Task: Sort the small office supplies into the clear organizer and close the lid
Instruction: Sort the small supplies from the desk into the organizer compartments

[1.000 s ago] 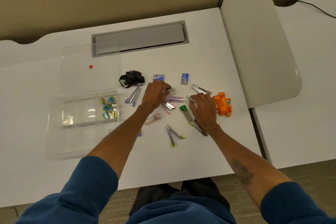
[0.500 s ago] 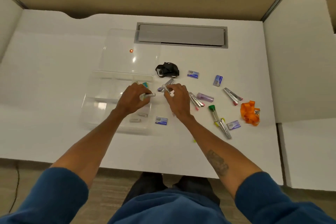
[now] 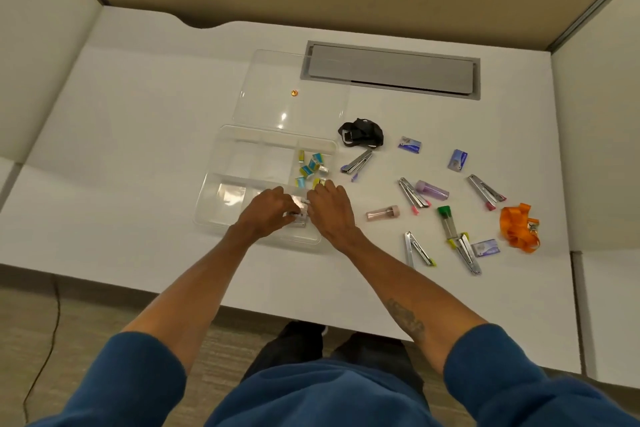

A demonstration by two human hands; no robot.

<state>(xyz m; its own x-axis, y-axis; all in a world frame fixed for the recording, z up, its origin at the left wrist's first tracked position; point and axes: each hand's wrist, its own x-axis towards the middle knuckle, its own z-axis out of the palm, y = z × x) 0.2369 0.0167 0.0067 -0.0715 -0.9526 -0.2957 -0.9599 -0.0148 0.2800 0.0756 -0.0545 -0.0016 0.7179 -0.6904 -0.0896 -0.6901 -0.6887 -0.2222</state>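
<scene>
Over the near-right compartment of the clear organizer (image 3: pixel 207 204), my left hand (image 3: pixel 266 213) pinches a silver item (image 3: pixel 298 218). My right hand (image 3: pixel 330 208) curls its fingers beside it; I cannot tell whether they grip.

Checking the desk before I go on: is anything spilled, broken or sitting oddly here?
Nothing spilled or broken. The open lid overlaps a corner of the grey cable hatch, and the green-capped tube lies against a stapler.
</scene>
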